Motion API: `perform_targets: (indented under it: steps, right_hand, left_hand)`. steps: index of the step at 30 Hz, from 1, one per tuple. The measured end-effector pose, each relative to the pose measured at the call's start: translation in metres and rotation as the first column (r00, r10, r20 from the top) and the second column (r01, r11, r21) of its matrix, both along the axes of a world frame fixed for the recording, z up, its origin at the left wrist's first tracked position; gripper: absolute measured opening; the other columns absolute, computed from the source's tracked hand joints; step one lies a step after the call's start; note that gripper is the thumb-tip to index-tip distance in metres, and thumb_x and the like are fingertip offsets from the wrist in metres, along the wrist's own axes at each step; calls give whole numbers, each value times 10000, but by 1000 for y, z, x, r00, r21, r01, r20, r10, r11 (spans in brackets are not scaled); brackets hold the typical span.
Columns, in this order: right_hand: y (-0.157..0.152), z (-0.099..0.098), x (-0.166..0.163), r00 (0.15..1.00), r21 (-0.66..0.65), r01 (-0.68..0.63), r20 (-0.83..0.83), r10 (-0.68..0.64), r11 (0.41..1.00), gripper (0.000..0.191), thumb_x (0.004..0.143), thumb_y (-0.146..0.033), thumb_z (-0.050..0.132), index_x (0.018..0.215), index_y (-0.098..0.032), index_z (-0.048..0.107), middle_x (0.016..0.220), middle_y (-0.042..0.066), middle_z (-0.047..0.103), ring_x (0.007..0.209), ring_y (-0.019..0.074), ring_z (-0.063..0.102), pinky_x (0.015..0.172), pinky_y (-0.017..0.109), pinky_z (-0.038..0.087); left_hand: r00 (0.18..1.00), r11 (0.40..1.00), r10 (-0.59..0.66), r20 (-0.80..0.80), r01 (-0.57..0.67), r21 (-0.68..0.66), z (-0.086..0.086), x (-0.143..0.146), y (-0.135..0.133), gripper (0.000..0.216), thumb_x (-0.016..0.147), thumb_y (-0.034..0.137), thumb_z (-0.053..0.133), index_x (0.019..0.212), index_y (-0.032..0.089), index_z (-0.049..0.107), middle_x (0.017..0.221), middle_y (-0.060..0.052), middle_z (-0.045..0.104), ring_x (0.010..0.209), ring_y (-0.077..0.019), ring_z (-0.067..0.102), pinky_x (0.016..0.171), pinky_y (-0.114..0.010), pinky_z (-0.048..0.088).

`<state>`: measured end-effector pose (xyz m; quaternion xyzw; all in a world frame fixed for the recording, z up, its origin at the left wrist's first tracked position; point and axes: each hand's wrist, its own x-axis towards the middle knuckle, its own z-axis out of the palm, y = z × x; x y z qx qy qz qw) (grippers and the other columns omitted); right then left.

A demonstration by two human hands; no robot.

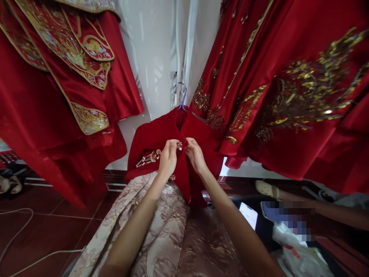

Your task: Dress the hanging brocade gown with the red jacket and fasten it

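Note:
A red velvet jacket [150,138] hangs on a purple hanger [183,100] in front of me, over a pale brocade skirt [173,234]. My left hand [168,157] pinches the left front edge of the jacket, next to a small pearl button [180,146]. Just to its right, my right hand [195,154] grips the opposite front edge with curled fingers. The two hands almost touch at the jacket's closure. A beaded ornament [149,157] is pinned on the jacket's left chest.
Red satin garments with gold embroidery hang at left [57,77] and right [288,84]. Behind is a white wall [155,50]. A phone [249,214] and a plastic bag [300,254] lie at lower right, a cable [17,231] runs over the dark tiled floor, and another person's foot in a sandal [266,188] shows at right.

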<state>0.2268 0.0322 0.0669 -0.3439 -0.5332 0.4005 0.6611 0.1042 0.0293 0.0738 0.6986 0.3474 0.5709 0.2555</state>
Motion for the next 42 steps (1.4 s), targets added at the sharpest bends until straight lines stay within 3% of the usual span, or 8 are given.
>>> perform_targets:
  steps: [3, 7, 12, 21, 34, 42]
  right_hand:
    - [-5, -6, 7, 995, -8, -91, -43, 91, 996, 224, 791, -433, 470, 914, -253, 522, 827, 10, 593, 802, 175, 587, 746, 307, 489]
    - [-11, -11, 9, 999, 50, -35, 43, 33, 998, 233, 734, -349, 634, 938, -263, 563, 882, -1, 603, 851, 155, 587, 817, 292, 479]
    - [-13, -10, 8, 994, 125, -2, 107, -11, 992, 246, 723, -340, 691, 933, -252, 601, 924, 5, 615, 903, 143, 581, 896, 286, 446]
    - [-13, -9, 9, 990, 152, 14, 137, -35, 988, 242, 737, -349, 685, 940, -243, 607, 927, 14, 616, 907, 149, 584, 901, 304, 447]
    - [-21, -1, 2, 973, 203, 119, 173, -155, 972, 220, 746, -337, 681, 911, -228, 585, 887, 17, 606, 838, 134, 589, 793, 277, 489]
    - [-24, -1, -1, 963, 207, 144, 196, -185, 968, 224, 754, -363, 669, 909, -229, 578, 889, 20, 603, 839, 137, 589, 779, 278, 500]
  left_hand:
    - [986, 1000, -7, 164, 10, -22, -19, -1, 2, 175, 918, 347, 363, 1029, 245, 453, 1014, -63, 597, 946, -151, 596, 865, -313, 481]
    - [963, 994, -104, 248, 93, 56, -27, -1, 5, 132, 831, 262, 534, 939, 219, 471, 931, -38, 579, 884, -131, 595, 837, -296, 491]
    - [970, 991, -115, 213, 97, 91, -27, -2, 7, 104, 803, 205, 553, 899, 184, 519, 891, -32, 578, 847, -127, 579, 817, -290, 485]
    - [989, 992, -71, 132, 57, 111, -27, -5, 4, 80, 821, 194, 523, 901, 186, 526, 896, -38, 574, 871, -137, 573, 839, -292, 474]
    - [986, 966, 103, -128, -69, 249, -9, -19, -12, 171, 849, 133, 469, 973, 213, 554, 1005, -48, 545, 963, -152, 556, 894, -316, 454]
    - [980, 961, 124, -153, -81, 263, -7, -19, -15, 135, 845, 188, 516, 970, 216, 557, 992, -44, 544, 954, -152, 562, 893, -313, 457]
